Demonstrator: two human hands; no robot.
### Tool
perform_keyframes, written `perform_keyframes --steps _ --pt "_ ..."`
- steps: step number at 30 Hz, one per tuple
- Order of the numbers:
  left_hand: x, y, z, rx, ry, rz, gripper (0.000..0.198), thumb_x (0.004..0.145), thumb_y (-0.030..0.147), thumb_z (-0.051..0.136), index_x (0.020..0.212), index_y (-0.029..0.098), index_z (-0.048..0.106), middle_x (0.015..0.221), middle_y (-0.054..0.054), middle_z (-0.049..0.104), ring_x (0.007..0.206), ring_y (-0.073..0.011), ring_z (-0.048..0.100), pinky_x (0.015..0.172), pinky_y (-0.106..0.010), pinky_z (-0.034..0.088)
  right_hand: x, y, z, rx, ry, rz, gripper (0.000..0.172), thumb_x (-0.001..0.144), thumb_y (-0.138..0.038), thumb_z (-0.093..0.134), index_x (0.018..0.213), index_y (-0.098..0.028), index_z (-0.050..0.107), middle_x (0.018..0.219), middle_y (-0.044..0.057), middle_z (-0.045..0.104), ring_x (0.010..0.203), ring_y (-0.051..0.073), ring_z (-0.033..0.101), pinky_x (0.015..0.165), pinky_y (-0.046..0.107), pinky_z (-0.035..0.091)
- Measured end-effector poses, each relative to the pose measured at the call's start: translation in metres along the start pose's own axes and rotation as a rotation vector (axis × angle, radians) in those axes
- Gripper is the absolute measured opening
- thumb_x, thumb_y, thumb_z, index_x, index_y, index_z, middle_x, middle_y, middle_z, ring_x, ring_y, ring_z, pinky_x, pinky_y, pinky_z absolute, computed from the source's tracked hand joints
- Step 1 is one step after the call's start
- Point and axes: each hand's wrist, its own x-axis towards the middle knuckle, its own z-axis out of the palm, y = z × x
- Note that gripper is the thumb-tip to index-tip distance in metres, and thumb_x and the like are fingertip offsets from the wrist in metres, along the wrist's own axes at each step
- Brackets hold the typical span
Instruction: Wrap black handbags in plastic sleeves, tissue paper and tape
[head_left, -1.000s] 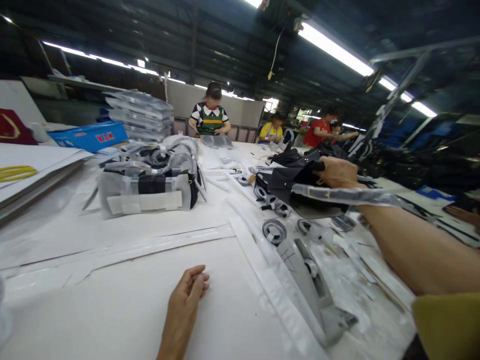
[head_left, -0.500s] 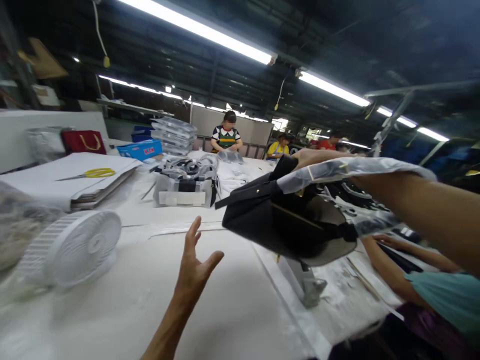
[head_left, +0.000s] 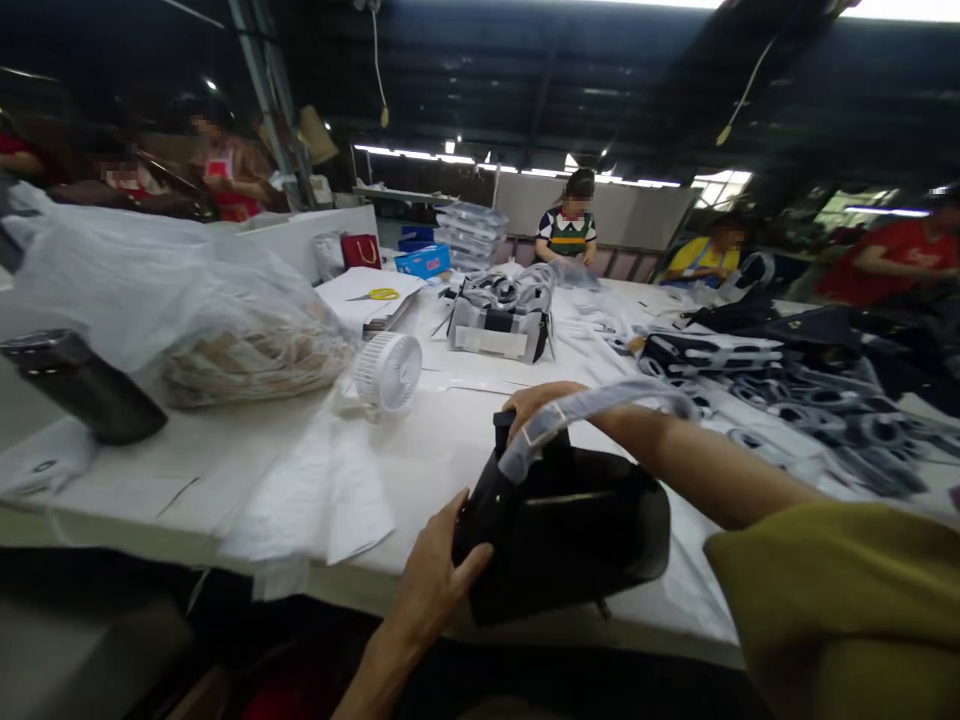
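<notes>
A black handbag (head_left: 570, 540) is held over the front edge of the white table, tilted, its dark side facing me. My left hand (head_left: 442, 560) grips its left end, thumb on the near face and fingers behind the edge. At the bag's top left, my right hand (head_left: 544, 400) is closed on the upper edge, its fingertips partly hidden behind the bag. A strap wrapped in clear film (head_left: 600, 403) arches from the bag across my right forearm.
A white fan (head_left: 388, 372) stands beyond the bag, near yellow-handled scissors (head_left: 379, 294) on stacked sheets. To the left are a dark flask (head_left: 86, 385) and a plastic sack (head_left: 255, 350). Wrapped straps (head_left: 825, 410) lie heaped at right. Co-workers sit across the table.
My view has swung left. The bag has come down and closer to me in my right hand. My left hand, earlier empty and spread, now grips the bag's left end.
</notes>
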Motion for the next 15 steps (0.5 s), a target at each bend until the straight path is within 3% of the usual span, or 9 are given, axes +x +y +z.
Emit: perform_keyframes --steps 3,5,8,11,15 --pt "0.024 0.000 0.009 0.020 0.086 0.041 0.042 0.087 0.043 0.057 0.122 0.022 0.065 0.123 -0.011 0.067 0.117 -0.0315 0.059 0.106 -0.046 0.041 0.016 -0.008 -0.002 -0.106 -0.147 -0.078 0.040 0.052 -0.031 0.088 0.090 -0.020 0.077 0.089 0.006 0.077 0.087 0.028 0.070 0.082 0.035 0.054" --pt "0.044 0.000 0.009 0.020 0.112 0.000 0.038 0.090 0.048 0.050 0.111 0.021 0.068 0.107 -0.010 0.071 0.105 -0.0308 0.064 0.099 -0.045 0.045 0.019 -0.007 -0.009 -0.162 -0.149 -0.112 0.054 0.055 -0.031 0.088 0.106 -0.021 0.074 0.109 0.010 0.074 0.106 0.032 0.066 0.093 0.038 0.050" --pt "0.066 -0.006 0.004 -0.030 0.111 -0.066 0.041 0.088 0.055 0.052 0.104 0.021 0.067 0.099 -0.009 0.072 0.100 -0.0298 0.065 0.096 -0.042 0.046 0.007 0.005 -0.027 -0.189 -0.131 -0.135 0.045 0.077 -0.038 0.073 0.118 -0.020 0.069 0.122 0.011 0.069 0.114 0.031 0.062 0.098 0.038 0.046" --pt "0.076 -0.015 0.002 -0.145 0.099 -0.093 0.051 0.084 0.059 0.057 0.115 0.020 0.064 0.114 -0.010 0.069 0.113 -0.0285 0.061 0.101 -0.039 0.044 -0.016 0.033 -0.040 -0.146 -0.153 -0.141 0.037 0.095 -0.047 0.047 0.112 -0.024 0.070 0.113 0.006 0.073 0.104 0.026 0.066 0.091 0.034 0.048" --pt "0.084 -0.016 0.009 -0.312 0.049 -0.300 0.087 0.075 0.066 0.066 0.143 0.017 0.041 0.129 -0.017 0.061 0.114 -0.0301 0.063 0.096 -0.039 0.049 -0.041 0.072 -0.022 -0.160 -0.065 -0.120 0.035 0.093 -0.049 0.049 0.103 -0.023 0.071 0.109 0.006 0.072 0.102 0.026 0.064 0.089 0.035 0.045"
